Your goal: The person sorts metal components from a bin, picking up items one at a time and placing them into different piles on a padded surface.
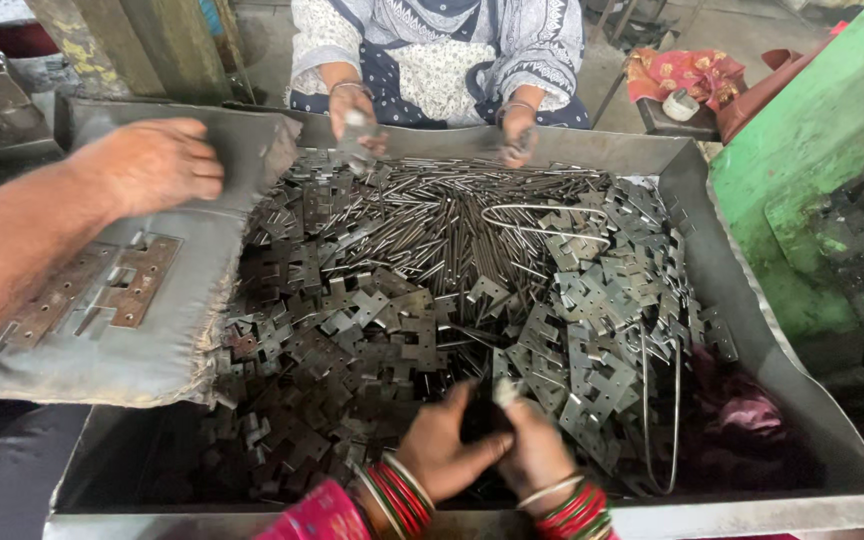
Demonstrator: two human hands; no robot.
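Note:
My left hand (440,448) and my right hand (534,452), both with red and gold bangles at the wrist, meet at the near edge of a big metal tray (752,300). Together they pinch a small grey hinge plate (502,390), whose end sticks up between the fingers; motion blur hides the exact grip. Below and around them lies a heap of loose hinge plates (352,330). A spread of thin metal pins (442,220) fills the tray's middle and far side.
A person opposite holds pieces in both hands (352,110). Another person's hand (152,165) rests on a grey pad (192,290) carrying brownish hinges (137,280). Bent wire loops (542,215) lie on the heap. A pink cloth (742,405) sits in the tray's right corner, beside a green machine (812,150).

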